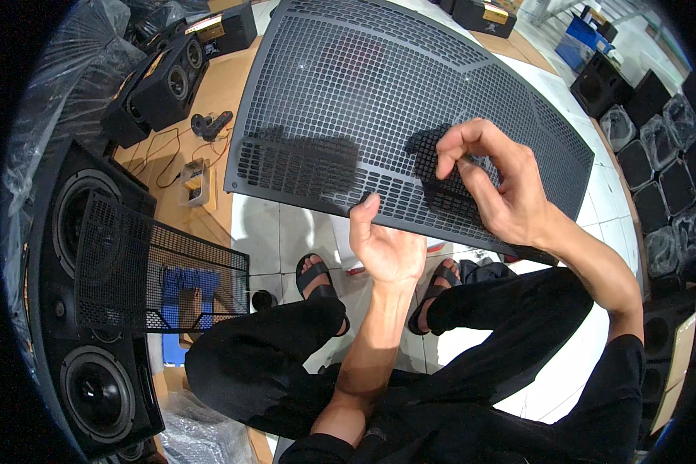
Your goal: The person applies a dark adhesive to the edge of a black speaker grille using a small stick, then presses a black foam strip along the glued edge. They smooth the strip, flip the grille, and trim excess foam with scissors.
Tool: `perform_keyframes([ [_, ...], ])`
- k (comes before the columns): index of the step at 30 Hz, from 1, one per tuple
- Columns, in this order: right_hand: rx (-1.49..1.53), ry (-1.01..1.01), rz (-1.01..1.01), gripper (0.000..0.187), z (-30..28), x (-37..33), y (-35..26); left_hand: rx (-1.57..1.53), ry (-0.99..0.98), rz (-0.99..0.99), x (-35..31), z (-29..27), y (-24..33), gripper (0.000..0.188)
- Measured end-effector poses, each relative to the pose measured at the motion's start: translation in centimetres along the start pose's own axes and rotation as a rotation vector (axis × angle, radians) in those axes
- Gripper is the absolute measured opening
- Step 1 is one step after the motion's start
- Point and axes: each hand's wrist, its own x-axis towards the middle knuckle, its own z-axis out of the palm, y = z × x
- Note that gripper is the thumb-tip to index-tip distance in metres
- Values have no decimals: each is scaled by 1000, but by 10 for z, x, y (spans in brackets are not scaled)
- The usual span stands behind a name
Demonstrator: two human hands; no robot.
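Two perforated metal grilles were present: one large grey grille (379,100) and one smaller black mesh grille (155,267). Two hands were in view, the left hand (385,243) and the right hand (495,182). Two sandalled feet (317,278) were visible. Two large speaker cabinets were counted at the left, one near (93,371) and one far (162,85). One pair of black trousers (518,325) was worn.

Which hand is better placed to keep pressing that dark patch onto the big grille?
Probably the right hand: its fingers already pinch the dark patch, while the left hand grips the grille by its lower edge.
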Motion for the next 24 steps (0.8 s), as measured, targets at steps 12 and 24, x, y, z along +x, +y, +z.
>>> perform_keyframes([
  [12,-459,-18,-405,18,12,2,14,37,13,-13,0,1,-1,54],
  [24,-687,-27,-565,13,26,3,28,27,30,-8,1,0,0,53],
])
